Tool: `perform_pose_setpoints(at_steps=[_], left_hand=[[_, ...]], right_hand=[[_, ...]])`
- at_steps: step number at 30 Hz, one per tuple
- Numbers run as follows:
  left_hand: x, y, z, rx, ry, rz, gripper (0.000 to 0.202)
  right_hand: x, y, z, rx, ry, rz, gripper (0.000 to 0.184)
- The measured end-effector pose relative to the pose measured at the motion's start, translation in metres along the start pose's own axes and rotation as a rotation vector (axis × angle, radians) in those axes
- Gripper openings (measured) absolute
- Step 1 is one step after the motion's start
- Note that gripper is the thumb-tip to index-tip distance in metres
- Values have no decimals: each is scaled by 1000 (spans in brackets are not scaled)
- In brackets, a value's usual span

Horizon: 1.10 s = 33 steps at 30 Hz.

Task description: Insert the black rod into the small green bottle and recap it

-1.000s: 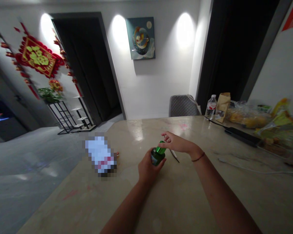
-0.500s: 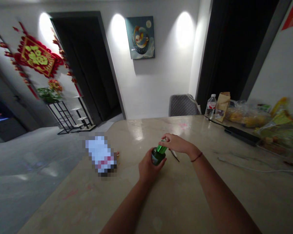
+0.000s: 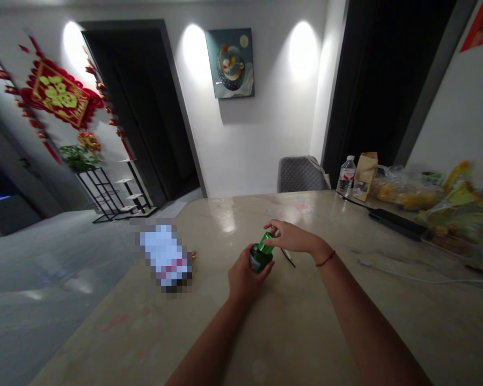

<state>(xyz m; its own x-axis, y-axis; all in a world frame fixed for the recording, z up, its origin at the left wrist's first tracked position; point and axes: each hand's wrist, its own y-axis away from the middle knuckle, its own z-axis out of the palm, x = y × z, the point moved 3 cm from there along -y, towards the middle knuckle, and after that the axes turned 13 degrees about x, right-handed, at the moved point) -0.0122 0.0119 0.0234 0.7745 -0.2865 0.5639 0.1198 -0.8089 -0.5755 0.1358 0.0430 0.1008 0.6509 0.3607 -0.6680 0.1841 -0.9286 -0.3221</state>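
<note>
A small dark green bottle stands on the beige marble table, a little past the middle. My left hand is wrapped round its body from the near side. My right hand pinches the bright green cap on the bottle's neck with thumb and fingers. A thin dark stick-like thing lies on the table just under my right hand.
A blurred white box lies to the left on the table. At the right edge are a water bottle, a paper bag, snack packets, a black bar and a white cable. A grey chair stands beyond the far edge.
My right hand's fingers have closed down onto the green cap and shifted slightly on it. The left hand and the bottle have stayed in place.
</note>
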Motion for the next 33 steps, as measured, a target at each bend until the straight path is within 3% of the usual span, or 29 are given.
perform_pose_setpoints(at_steps=[7, 10, 13, 18, 21, 25, 33], left_hand=[[0, 0, 1, -2, -11, 6, 59], [0, 0, 1, -10, -3, 12, 59], [0, 0, 1, -7, 5, 19, 58], [0, 1, 0, 13, -2, 29, 58], [1, 0, -1, 30, -3, 20, 57], [1, 0, -2, 44, 7, -3, 57], [2, 1, -2, 2, -6, 8, 58]], right_hand=[[-3, 0, -5, 64, 138, 65, 34], [-3, 1, -4, 21, 98, 33, 27], [-3, 2, -3, 0, 76, 27, 33], [-1, 1, -5, 82, 216, 127, 30], [-2, 1, -4, 17, 97, 76, 29], [-2, 2, -3, -47, -96, 48, 49], [0, 1, -5, 20, 94, 54, 42]])
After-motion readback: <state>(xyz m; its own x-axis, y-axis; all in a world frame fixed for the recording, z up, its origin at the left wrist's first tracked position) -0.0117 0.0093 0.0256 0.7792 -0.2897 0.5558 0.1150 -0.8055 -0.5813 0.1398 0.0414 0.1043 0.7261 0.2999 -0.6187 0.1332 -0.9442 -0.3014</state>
